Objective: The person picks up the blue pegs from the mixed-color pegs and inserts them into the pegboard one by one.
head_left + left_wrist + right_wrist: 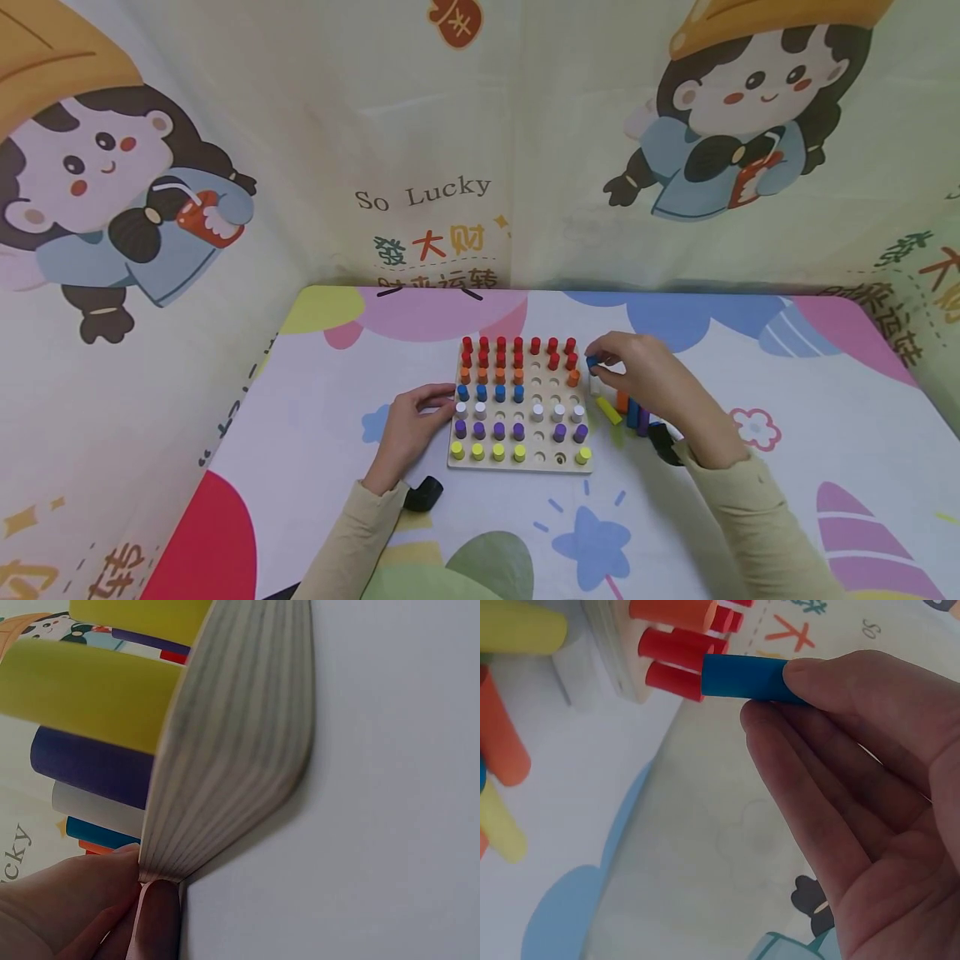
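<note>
A wooden pegboard (pixel 517 468) lies on the table with coloured pegs standing in rows: red at the back, then orange, blue, white, purple and yellow. Some holes in its middle and right columns hold no peg. My left hand (pixel 412 425) grips the board's left edge, thumb and finger meeting at it in the left wrist view. Beyond the board's right side, my right hand (pixel 648 375) pinches a blue peg (pixel 746 677) between thumb and fingertips. That peg is held up in the air and lies roughly level in the right wrist view.
Loose pegs lie right of the board, among them a yellow peg (pixel 608 410), an orange peg (pixel 622 402) and a purple peg (pixel 643 422). A printed cloth (pixel 330 533) covers the table. Behind it hangs a patterned curtain (pixel 420 108).
</note>
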Demonstrator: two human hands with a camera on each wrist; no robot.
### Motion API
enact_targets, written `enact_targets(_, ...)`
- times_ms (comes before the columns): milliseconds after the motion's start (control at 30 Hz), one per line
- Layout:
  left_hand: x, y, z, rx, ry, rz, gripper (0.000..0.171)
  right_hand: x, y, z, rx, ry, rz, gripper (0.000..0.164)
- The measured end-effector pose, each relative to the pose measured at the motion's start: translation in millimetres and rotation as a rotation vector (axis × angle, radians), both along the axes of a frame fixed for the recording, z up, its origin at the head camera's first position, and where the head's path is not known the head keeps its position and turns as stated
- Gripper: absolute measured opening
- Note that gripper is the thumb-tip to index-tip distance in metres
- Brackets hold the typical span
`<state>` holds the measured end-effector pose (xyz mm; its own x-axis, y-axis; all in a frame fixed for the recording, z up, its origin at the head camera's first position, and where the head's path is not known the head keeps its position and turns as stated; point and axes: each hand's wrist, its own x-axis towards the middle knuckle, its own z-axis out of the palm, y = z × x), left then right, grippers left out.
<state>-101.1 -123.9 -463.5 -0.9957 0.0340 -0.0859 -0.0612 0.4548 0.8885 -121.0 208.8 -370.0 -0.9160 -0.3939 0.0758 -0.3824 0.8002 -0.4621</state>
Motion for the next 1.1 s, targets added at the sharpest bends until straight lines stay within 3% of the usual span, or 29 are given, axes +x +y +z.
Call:
enact_targets(700, -0.2, -1.0, -4.1, 0.009, 0.033, -0.006, 0.03, 1.6, -17.8, -2.1, -0.023, 0.032, 0.079, 0.026)
enact_targets(1100, -0.8, -1.0, -4.2, 0.008, 0.015, 0.0, 0.03, 1.1, -30.1, -3.2, -0.013, -0.011, 0.09, 0.025)
